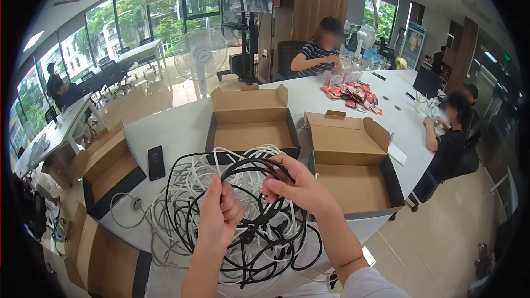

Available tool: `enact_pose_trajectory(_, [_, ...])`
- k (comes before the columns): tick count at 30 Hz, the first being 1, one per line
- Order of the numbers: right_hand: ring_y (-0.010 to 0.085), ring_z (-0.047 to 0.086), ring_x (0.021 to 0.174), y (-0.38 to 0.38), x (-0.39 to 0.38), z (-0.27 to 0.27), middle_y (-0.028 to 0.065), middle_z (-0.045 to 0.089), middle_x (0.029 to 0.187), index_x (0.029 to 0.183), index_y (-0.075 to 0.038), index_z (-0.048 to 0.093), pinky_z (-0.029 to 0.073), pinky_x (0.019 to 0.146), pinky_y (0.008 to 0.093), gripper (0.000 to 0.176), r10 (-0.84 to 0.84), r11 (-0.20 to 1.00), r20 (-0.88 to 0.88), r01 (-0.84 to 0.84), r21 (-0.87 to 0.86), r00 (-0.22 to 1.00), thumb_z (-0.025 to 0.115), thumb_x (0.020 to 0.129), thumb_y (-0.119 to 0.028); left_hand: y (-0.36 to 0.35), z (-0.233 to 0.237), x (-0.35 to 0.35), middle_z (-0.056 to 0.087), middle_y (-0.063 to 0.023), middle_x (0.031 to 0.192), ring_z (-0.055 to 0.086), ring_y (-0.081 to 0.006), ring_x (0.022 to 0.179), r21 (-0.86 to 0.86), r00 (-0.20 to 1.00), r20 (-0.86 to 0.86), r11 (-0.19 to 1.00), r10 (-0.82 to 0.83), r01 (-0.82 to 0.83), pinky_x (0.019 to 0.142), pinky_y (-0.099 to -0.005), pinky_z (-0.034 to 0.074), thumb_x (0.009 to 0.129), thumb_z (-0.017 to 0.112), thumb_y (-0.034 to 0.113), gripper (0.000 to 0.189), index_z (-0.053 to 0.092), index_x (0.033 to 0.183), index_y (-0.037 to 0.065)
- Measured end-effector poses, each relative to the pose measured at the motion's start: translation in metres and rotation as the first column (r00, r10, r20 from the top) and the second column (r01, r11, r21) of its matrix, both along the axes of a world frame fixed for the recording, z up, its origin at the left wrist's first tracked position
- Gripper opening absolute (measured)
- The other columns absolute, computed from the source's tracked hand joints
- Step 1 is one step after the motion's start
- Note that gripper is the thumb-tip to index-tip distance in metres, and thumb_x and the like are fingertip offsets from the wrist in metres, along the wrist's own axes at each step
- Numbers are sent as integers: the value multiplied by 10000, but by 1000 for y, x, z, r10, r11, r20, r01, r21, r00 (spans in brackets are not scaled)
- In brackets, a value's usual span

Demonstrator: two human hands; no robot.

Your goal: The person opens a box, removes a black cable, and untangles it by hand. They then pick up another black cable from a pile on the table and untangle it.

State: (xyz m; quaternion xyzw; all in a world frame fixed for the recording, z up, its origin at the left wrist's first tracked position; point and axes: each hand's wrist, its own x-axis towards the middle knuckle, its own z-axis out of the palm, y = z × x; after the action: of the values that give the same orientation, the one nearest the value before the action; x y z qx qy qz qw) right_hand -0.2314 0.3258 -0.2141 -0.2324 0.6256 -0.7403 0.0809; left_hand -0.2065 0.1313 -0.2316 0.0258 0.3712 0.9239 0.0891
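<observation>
The left hand (220,215) and right hand (302,186) pinch black cable loops (248,164) toward the near edge of the table (179,124). Coiling seems the present step; the next move calls for steady holding.

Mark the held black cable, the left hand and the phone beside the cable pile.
Black cable (243,166): head view, coil's upper arc.
Left hand (220,212): head view, middle of hand.
Phone (156,163): head view, dark top face.

No txt, brand or no. was legible. Print on red pkts (353,95) was too sm. & blurry to read; ditto marking on fan hub (203,54) & front of tall fridge (413,43), bkgd R.
</observation>
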Motion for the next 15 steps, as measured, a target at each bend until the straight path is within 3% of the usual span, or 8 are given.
enact_pose_trajectory(2, [106,592,685,3,-4,0,53,598,780,1168,-1,443,486,649,223,280,55,998,49,-53,-35,997,541,948,-144,0,2,0,220,63,525,189,-62,427,37,999,20,998,-41,40,413,-235,184,1002,391,402,357,401,765,136])
enact_pose_trajectory(3, [85,546,586,-1,-5,-3,29,563,692,1177,-11,444,473,573,223,251,21,997,79,-15,-79,997,504,966,-132,-1,2,0,220,58,516,206,-71,431,49,997,25,996,-76,74,423,-239,208,1005,371,412,366,388,757,144])
enact_pose_trajectory(6, [54,448,477,-1,-7,-5,1,497,622,1178,-35,449,427,485,213,238,34,985,161,-6,-172,986,479,984,-171,0,0,-3,222,56,516,229,-76,444,150,984,25,974,-175,170,436,-240,230,1004,357,430,376,369,749,153])
enact_pose_trajectory(7, [28,334,389,-6,-6,-6,-30,411,544,1113,-60,489,334,383,194,218,36,963,168,11,-270,985,447,1000,-242,0,0,-4,246,52,519,255,-86,468,173,974,12,960,-225,219,460,-243,248,1004,340,448,404,349,723,158])
enact_pose_trajectory(10, [18,300,355,-7,-7,-6,-50,365,496,1007,-79,518,256,340,183,230,98,915,238,6,-403,966,418,1009,-286,5,-7,-6,270,40,516,275,-108,494,267,953,16,920,-302,287,511,-257,277,1003,327,462,444,331,681,157])
enact_pose_trajectory(15, [18,273,336,-10,-7,-8,-61,330,468,905,-82,518,212,321,186,272,-29,928,202,102,-360,979,410,1010,-308,12,-4,-2,262,31,478,272,-127,514,123,949,-5,941,-316,315,526,-273,275,985,299,524,540,282,585,162])
